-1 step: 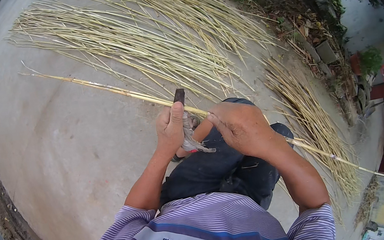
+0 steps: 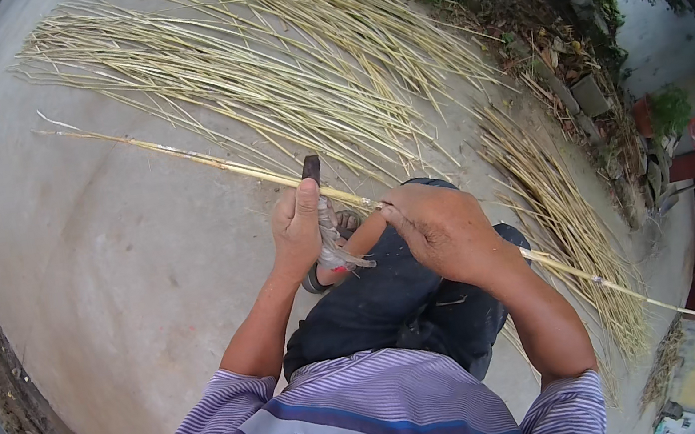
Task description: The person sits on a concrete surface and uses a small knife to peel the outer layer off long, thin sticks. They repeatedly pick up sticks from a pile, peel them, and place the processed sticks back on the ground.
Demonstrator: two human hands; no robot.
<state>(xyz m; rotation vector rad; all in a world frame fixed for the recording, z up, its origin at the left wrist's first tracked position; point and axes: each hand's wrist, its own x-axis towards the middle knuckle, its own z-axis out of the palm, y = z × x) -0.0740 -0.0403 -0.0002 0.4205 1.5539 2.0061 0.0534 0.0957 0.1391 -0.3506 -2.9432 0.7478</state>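
A long, thin yellowish stalk point(image 2: 213, 161) slants across in front of me, from upper left down to the right. My right hand point(image 2: 440, 225) is closed round it above my knee, and it runs on beneath my right forearm. To the left, my left hand point(image 2: 295, 227) is closed on a dark-tipped tool point(image 2: 311, 168), its thumb on top. Its dark flat end sticks up past the stalk and lies against it. Pale ragged wrapping point(image 2: 333, 237) hangs below the thumb. The tool's exact kind and its working edge are hidden.
Beyond the stalk, a wide spread of pale stalks point(image 2: 255, 78) lies on the concrete ground point(image 2: 105, 280). Another bundle of browner stalks point(image 2: 558, 212) lies to my right. At the far right are a debris strip point(image 2: 559, 69) and a potted plant point(image 2: 669, 110). My bent legs point(image 2: 378, 302) are below my hands.
My left hand has slid a little to the left along the stalk with the tool, away from my right hand. My right hand stays nearly in place on the stalk.
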